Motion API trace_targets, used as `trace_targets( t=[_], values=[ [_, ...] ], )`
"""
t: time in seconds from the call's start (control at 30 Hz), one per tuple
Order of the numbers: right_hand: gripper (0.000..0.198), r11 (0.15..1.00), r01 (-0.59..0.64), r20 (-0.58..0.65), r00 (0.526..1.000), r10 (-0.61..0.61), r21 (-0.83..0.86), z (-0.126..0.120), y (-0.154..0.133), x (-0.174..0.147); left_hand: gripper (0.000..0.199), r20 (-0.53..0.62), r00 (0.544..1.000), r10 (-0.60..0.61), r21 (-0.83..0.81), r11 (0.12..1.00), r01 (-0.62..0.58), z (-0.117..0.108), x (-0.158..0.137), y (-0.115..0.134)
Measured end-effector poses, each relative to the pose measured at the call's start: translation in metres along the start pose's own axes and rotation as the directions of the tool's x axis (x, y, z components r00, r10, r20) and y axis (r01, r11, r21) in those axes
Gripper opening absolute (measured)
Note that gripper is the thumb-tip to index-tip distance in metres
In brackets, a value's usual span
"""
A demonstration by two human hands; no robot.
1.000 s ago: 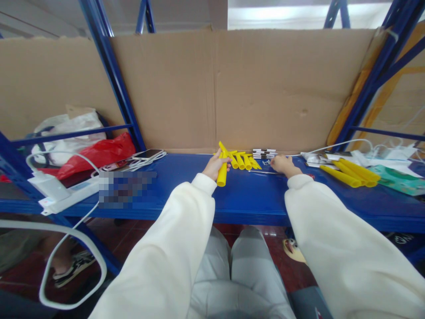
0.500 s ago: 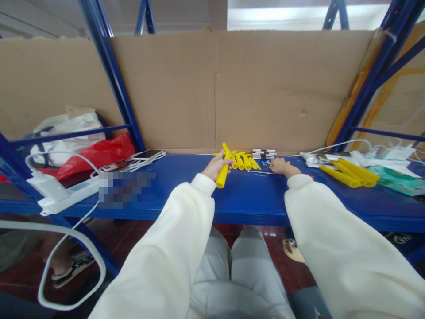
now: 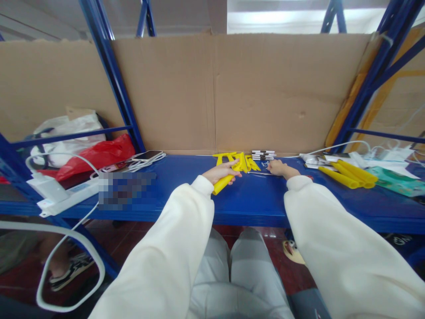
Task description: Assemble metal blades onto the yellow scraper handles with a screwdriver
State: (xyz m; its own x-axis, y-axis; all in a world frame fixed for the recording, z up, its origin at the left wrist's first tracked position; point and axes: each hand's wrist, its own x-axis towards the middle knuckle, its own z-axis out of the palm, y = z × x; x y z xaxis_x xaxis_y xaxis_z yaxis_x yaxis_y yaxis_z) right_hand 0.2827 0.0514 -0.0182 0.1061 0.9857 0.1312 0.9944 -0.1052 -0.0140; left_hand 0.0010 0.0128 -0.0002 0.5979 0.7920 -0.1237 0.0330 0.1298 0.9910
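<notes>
My left hand (image 3: 224,173) is wrapped round a yellow plastic handle (image 3: 222,184), a hollow tube with a wider T-shaped head. Its tube points down toward me at the left, and its head overlaps several similar yellow pieces (image 3: 226,157) lying behind it. My right hand (image 3: 279,169) rests low over the blue shelf with its fingers curled closed. Beside those fingertips lie small whitish bits (image 3: 265,164), too small to name. Whether the right hand pinches one of them is hidden. A thin rod (image 3: 260,173) lies between the hands.
Black-and-white bundles (image 3: 263,155) stand against the cardboard wall (image 3: 265,93). More yellow tubes (image 3: 348,174) lie at the right by a green packet (image 3: 396,180). At the left are a white power strip (image 3: 71,195), a phone (image 3: 148,155) and a red bag (image 3: 96,155). Blue posts flank the shelf.
My left hand has tipped the yellow handle over, its tube end swinging left and its head right toward the other pieces. My right hand stays nearly in place, fingers still curled.
</notes>
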Motion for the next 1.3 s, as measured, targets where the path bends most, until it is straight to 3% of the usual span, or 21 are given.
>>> trace_targets(
  t=[0.17, 0.33, 0.57, 0.83, 1.3],
  values=[
    [0.030, 0.998, -0.058, 0.058, 0.997, 0.057, 0.015, -0.006, -0.004, -0.005, 0.090, -0.013, 1.000, 0.005, 0.040, 0.999, -0.005, 0.000, 0.002, -0.003],
    [0.033, 0.997, -0.073, 0.011, 0.997, 0.073, 0.018, -0.006, -0.004, -0.004, 0.084, -0.054, 0.998, -0.018, 0.086, 0.996, 0.023, 0.004, -0.002, 0.001],
    [0.034, 0.999, -0.042, 0.009, 0.999, 0.042, 0.009, -0.002, 0.001, -0.001, 0.088, -0.022, 1.000, -0.002, 0.047, 0.999, 0.003, 0.001, 0.000, -0.001],
    [0.051, 0.998, -0.055, -0.021, 0.998, 0.055, 0.000, -0.002, 0.007, -0.001, 0.089, -0.033, 0.999, -0.001, 0.046, 0.999, 0.003, 0.001, 0.001, -0.001],
    [0.036, 0.990, -0.141, 0.010, 0.990, 0.141, 0.023, -0.002, 0.006, 0.000, 0.094, -0.005, 1.000, 0.005, 0.003, 1.000, -0.005, -0.001, 0.002, -0.003]
  ],
)
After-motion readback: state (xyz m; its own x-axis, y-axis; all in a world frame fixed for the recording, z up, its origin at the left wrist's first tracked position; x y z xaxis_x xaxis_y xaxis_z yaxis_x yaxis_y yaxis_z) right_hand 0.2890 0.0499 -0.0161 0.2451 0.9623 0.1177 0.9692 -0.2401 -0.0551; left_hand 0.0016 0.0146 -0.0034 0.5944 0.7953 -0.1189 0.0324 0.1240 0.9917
